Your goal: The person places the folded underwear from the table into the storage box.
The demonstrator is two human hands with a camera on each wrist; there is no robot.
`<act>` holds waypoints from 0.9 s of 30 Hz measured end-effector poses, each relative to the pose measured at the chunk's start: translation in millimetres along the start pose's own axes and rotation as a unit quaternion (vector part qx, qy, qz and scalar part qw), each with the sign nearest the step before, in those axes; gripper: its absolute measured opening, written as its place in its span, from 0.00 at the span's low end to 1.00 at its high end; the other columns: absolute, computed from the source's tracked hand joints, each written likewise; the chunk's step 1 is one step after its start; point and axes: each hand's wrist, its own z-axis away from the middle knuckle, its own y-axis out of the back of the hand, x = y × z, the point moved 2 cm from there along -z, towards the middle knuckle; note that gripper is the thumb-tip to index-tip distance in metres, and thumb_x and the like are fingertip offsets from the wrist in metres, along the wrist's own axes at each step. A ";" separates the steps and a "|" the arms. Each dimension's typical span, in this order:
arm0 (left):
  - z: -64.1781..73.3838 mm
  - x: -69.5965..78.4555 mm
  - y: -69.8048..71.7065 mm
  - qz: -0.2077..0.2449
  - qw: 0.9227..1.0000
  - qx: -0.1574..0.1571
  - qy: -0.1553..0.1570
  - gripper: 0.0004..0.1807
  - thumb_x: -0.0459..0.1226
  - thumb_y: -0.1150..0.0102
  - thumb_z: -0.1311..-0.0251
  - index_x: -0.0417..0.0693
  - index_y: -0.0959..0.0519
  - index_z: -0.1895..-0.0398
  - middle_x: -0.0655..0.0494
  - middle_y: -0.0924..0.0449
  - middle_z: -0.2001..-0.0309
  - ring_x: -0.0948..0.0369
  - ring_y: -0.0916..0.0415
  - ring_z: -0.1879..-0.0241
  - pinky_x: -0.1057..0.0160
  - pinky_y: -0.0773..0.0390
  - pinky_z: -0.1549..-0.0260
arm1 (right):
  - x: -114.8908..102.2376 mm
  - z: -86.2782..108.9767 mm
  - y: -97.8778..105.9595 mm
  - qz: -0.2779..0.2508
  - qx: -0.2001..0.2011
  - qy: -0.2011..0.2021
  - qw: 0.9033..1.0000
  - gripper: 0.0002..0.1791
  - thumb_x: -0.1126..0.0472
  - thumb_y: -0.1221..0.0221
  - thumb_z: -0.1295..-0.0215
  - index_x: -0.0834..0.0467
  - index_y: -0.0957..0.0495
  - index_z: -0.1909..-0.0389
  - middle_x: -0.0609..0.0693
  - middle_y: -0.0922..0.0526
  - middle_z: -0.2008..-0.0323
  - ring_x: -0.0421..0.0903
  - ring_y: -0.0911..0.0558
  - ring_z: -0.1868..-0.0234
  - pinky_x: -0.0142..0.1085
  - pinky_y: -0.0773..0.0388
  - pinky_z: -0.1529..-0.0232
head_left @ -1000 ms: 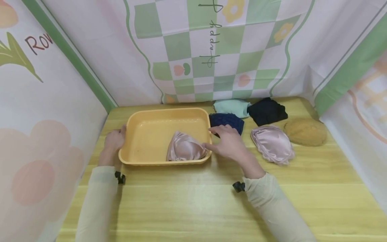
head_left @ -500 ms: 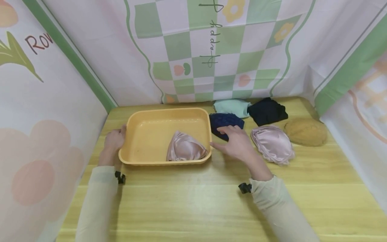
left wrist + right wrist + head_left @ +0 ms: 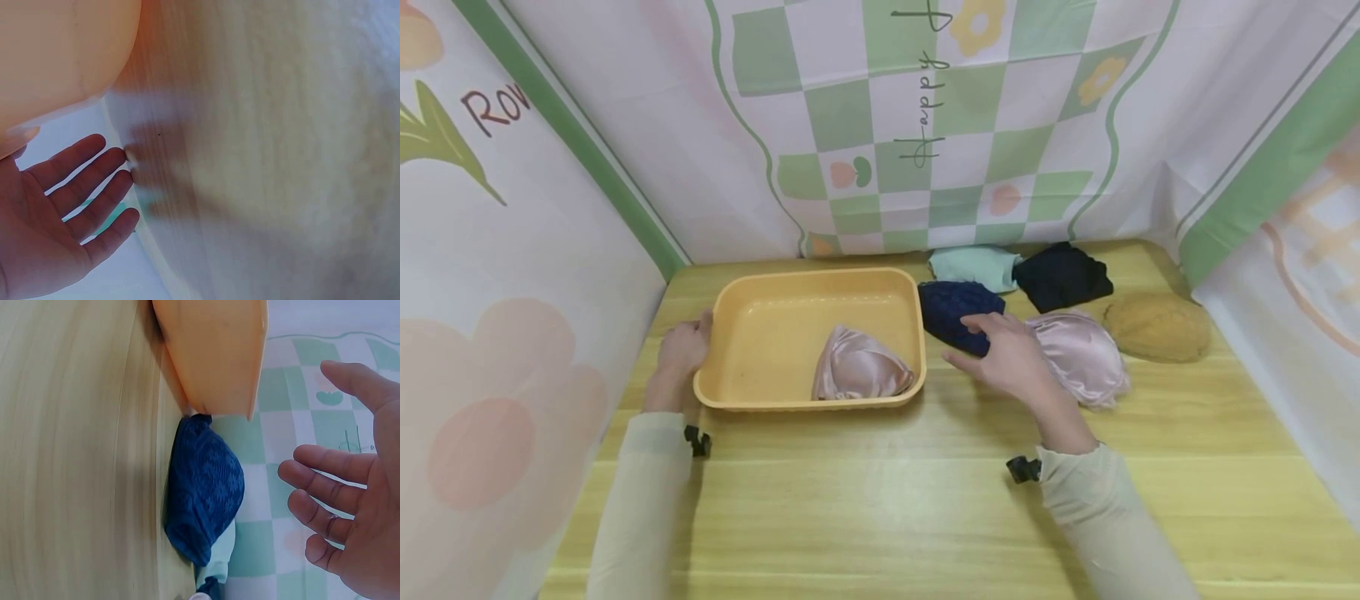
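Since the earlier head frames, the right hand [image 3: 1009,358] has drawn away from the right rim of the yellow basin [image 3: 763,333], baring more of the navy lace cup [image 3: 951,312]; the left hand [image 3: 683,346] keeps its place at the basin's left end. Neither hand grips anything: the right is spread, thumb well apart from loosely bent fingers, while the left has its fingers extended, its thumb side at the basin's rim; how firmly the thumb presses cannot be told. Critical relation, as judged: the navy lace cup lies at the basin's right rim, its long axis leading outward from the basin. In the head view the right fingertips overlap its outer part, yet the right wrist view shows them raised clear of it; the right hand is much the nearer. A pink satin cup [image 3: 861,367] rests inside the basin's near right corner. Farther right of the basin lie a second pink cup [image 3: 1084,354], a mint piece [image 3: 973,267], a black piece [image 3: 1063,277] and a mustard cup [image 3: 1159,327].
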 end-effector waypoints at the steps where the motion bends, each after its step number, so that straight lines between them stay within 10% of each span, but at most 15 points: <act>1: 0.0 0.0 -0.2 0.000 1.000 0.000 0.000 0.50 0.62 0.92 0.27 0.31 0.36 0.30 0.24 0.37 0.32 0.29 0.40 0.32 0.36 0.41 0.29 | 1.6 0.2 0.4 -0.001 -0.001 -0.003 1.000 0.41 0.31 0.40 0.39 0.58 0.26 0.36 0.59 0.18 0.43 0.61 0.24 0.38 0.58 0.30 0.35; 27: 0.6 1.3 1.1 0.009 1.000 -0.011 0.019 0.50 0.63 0.92 0.28 0.33 0.37 0.28 0.25 0.38 0.30 0.30 0.41 0.31 0.36 0.41 0.29 | 46.7 14.7 25.5 -0.004 -0.004 -0.078 0.997 0.48 0.25 0.48 0.38 0.60 0.31 0.32 0.63 0.23 0.39 0.63 0.24 0.42 0.61 0.29 0.40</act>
